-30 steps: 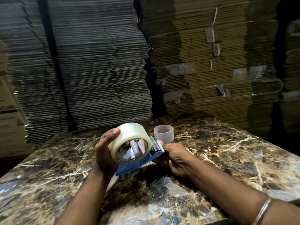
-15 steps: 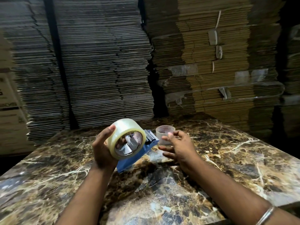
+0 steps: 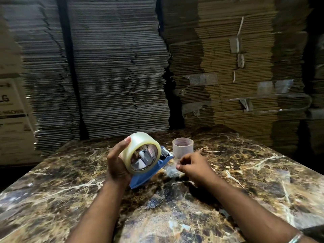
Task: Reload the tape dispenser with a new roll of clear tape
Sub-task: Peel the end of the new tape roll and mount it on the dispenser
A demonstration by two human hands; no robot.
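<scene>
A big table [image 3: 245, 172] with a brown, swirly stone top is standing in the middle. Tall piles of flat grey cardboard [image 3: 114, 76] are sitting behind the table on the left. Browner piles of cardboard [image 3: 236, 76] are sitting behind it on the right. A white box with letters [image 3: 10, 109] is standing far left of the table.
</scene>
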